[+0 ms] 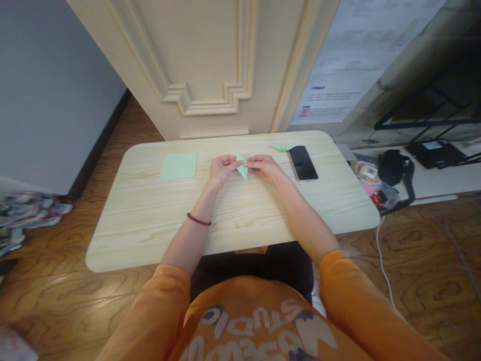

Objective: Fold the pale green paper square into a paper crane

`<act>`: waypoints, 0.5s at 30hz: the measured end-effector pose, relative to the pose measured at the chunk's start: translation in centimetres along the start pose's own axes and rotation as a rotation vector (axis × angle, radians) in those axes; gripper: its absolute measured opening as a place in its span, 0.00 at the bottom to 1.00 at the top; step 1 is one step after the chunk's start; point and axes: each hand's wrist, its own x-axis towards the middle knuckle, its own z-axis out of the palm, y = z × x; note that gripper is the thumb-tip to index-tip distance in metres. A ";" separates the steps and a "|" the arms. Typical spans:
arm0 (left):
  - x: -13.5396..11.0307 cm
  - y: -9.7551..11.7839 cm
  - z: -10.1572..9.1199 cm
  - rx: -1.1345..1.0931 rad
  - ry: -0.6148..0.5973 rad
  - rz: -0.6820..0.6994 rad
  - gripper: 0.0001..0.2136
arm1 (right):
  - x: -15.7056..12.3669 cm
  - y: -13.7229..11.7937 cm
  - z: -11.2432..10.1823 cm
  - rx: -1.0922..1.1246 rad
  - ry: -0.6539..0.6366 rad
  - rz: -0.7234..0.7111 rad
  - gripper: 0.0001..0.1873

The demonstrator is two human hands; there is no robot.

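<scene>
The left hand (221,169) and right hand (265,168) pinch a folded green paper (242,165); a flat sheet (179,166) lies still unfolded on the bench (143,235), with a seemingly finished paper figure (283,147) beyond.

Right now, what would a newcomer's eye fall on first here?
Most likely the pale green folded paper pinched between the left hand and right hand, at the middle of the light wood table. Past the right hand, a small folded paper figure lies near the far edge beside a black smartphone, and a flat green paper square sits to the left.
</scene>
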 end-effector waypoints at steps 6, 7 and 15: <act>-0.1 0.0 0.1 -0.003 -0.004 -0.027 0.21 | 0.2 0.2 0.1 -0.014 0.007 -0.027 0.19; -0.1 0.1 0.1 -0.012 -0.009 -0.040 0.22 | 0.2 0.2 0.1 -0.019 0.006 -0.030 0.18; -0.1 0.4 0.0 -0.113 -0.049 -0.131 0.19 | 0.1 0.0 -0.1 -0.053 -0.043 -0.047 0.18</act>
